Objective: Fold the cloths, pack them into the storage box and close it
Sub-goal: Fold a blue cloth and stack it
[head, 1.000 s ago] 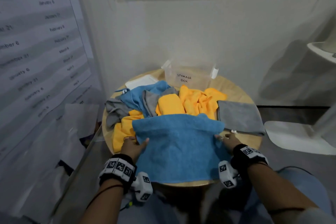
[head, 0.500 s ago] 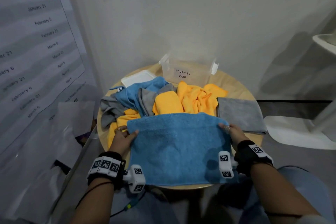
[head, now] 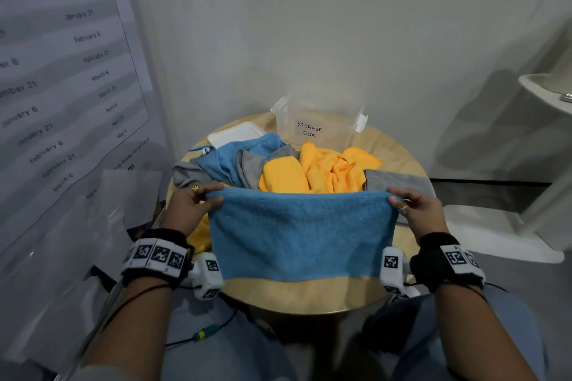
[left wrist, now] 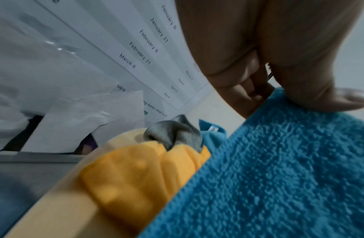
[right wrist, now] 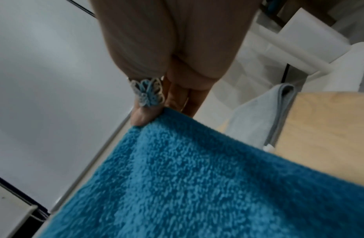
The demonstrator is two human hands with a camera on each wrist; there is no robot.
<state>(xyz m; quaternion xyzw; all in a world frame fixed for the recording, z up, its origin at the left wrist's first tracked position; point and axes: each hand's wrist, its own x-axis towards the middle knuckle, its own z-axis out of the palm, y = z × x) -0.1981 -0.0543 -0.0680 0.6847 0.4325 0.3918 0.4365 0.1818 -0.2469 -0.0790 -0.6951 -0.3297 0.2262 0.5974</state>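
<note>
A blue terry cloth [head: 301,233] hangs stretched between both hands above the near side of the round wooden table [head: 309,295]. My left hand [head: 198,202] pinches its top left corner [left wrist: 278,103]. My right hand [head: 408,207] pinches the top right corner [right wrist: 154,119]. Behind the cloth lies a heap of yellow cloths [head: 322,170], grey cloths [head: 247,164] and another blue cloth [head: 235,151]. A folded grey cloth [head: 399,181] lies at the right. The clear storage box [head: 315,127] stands open at the far edge, its white lid [head: 235,133] lying to its left.
A wall with a printed date sheet [head: 62,71] stands close on the left. A white shelf unit [head: 548,93] is on the right. The table's near edge shows bare wood below the hanging cloth. A cable [head: 201,335] hangs under the table.
Both hands slid up the blue cloth's sides to its far corners and lifted it off the table, so it now hangs upright instead of lying flat over the near edge.
</note>
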